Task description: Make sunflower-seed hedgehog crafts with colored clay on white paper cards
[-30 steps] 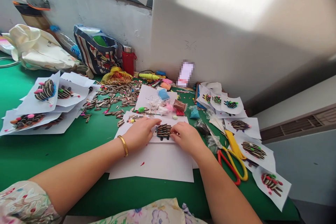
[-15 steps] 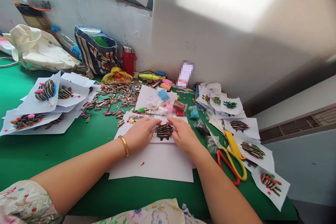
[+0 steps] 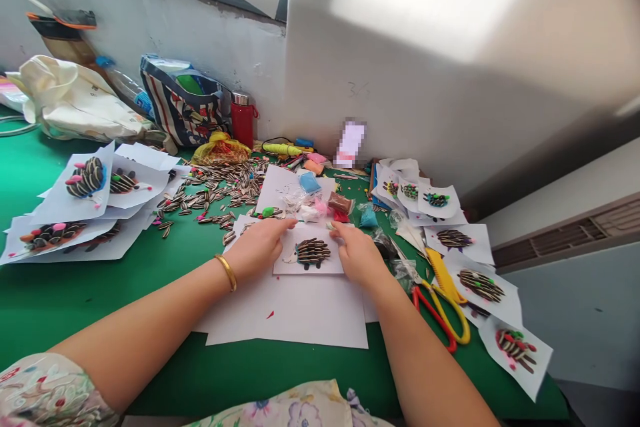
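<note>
My left hand and right hand lie spread, not pinching, beside the thin paper card in the middle of the green bench. Its stuck-on sunflower seeds look easy to knock off, so the light card is best held by its edges.

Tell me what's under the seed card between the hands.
White paper shows around the card, on the green table. Directly beneath the card is hidden.
</note>
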Demonstrator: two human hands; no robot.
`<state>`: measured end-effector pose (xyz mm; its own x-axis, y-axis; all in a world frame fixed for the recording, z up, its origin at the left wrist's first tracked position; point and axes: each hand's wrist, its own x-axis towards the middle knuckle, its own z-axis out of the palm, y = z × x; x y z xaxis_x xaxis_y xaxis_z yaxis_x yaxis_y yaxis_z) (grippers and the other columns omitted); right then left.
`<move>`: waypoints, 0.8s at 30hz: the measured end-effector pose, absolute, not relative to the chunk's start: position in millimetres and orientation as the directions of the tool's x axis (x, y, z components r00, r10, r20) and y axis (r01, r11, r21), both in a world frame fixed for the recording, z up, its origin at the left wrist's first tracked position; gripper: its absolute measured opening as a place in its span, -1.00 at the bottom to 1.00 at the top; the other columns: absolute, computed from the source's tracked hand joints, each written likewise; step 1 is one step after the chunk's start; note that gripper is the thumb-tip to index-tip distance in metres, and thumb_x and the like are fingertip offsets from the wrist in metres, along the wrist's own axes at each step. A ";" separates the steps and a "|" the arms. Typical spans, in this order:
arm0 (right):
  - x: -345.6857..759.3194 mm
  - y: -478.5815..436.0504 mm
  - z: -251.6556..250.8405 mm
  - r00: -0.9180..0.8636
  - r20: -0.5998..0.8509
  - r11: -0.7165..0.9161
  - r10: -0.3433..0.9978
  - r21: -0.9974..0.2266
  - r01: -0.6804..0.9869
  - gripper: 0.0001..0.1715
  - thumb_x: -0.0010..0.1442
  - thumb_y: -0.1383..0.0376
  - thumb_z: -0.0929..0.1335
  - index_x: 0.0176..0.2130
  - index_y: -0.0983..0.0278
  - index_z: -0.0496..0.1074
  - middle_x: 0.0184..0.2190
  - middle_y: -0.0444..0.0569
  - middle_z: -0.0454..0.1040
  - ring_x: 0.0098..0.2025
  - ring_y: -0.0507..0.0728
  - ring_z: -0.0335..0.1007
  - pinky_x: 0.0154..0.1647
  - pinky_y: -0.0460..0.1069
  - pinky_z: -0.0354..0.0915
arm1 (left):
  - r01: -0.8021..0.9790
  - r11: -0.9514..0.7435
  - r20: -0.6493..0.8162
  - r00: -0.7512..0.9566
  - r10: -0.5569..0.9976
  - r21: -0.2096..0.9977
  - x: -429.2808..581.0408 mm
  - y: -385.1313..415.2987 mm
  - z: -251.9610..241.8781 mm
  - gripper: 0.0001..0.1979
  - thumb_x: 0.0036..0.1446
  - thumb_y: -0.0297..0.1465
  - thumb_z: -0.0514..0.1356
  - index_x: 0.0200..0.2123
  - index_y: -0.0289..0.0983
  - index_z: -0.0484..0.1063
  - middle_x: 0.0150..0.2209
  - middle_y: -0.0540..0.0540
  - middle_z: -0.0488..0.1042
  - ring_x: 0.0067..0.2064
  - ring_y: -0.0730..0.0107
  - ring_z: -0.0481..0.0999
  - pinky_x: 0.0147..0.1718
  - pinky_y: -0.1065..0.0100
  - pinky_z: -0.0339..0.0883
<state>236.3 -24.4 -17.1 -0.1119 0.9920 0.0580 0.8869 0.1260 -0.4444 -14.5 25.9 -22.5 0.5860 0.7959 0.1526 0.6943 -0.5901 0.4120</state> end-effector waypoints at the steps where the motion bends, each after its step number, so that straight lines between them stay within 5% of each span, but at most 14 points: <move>1: 235.8 -24.3 -16.4 -0.106 0.043 0.114 0.993 -0.437 0.892 -0.27 0.10 0.56 0.20 0.24 0.27 0.26 0.04 0.01 0.53 0.14 0.21 0.30 0.14 0.11 0.15 | 0.702 -0.604 0.159 0.593 0.789 0.378 -16.7 29.3 -23.1 -0.49 0.16 -0.58 -0.03 0.17 -0.26 0.34 0.08 -0.18 0.50 0.10 0.15 0.45 0.10 0.12 0.33; 6: 232.9 -25.3 -12.4 -0.105 0.009 0.099 0.994 -0.413 0.905 -0.27 0.10 0.57 0.20 0.23 0.25 0.29 0.03 -0.01 0.54 0.09 0.19 0.36 0.09 0.08 0.19 | 0.727 -0.638 0.250 0.588 0.769 0.255 -24.7 41.9 -24.9 -0.59 0.21 -0.51 0.00 0.08 -0.24 0.43 0.00 -0.19 0.54 0.06 0.08 0.45 0.06 0.06 0.30; 18: 242.8 -19.6 -13.1 -0.005 0.081 0.040 0.997 -0.435 0.899 -0.39 0.13 0.52 0.21 0.14 0.23 0.38 -0.01 -0.03 0.55 0.04 0.20 0.37 0.06 0.07 0.21 | 0.683 -0.702 0.256 0.655 0.711 0.200 -19.6 33.1 -25.4 -0.73 0.31 -0.31 0.05 -0.06 -0.08 0.53 -0.01 -0.11 0.51 0.07 0.08 0.37 0.03 0.04 0.20; 24: 242.9 -17.7 -22.6 -0.063 0.164 0.118 0.985 -0.353 0.928 -0.40 0.15 0.50 0.21 0.14 0.22 0.40 0.14 -0.02 0.43 0.15 0.22 0.23 0.14 0.10 0.16 | 0.693 -0.687 0.256 0.639 0.726 0.220 -20.4 33.8 -26.3 -0.73 0.31 -0.30 0.06 -0.06 -0.07 0.53 0.00 -0.12 0.50 0.09 0.09 0.36 0.03 0.05 0.19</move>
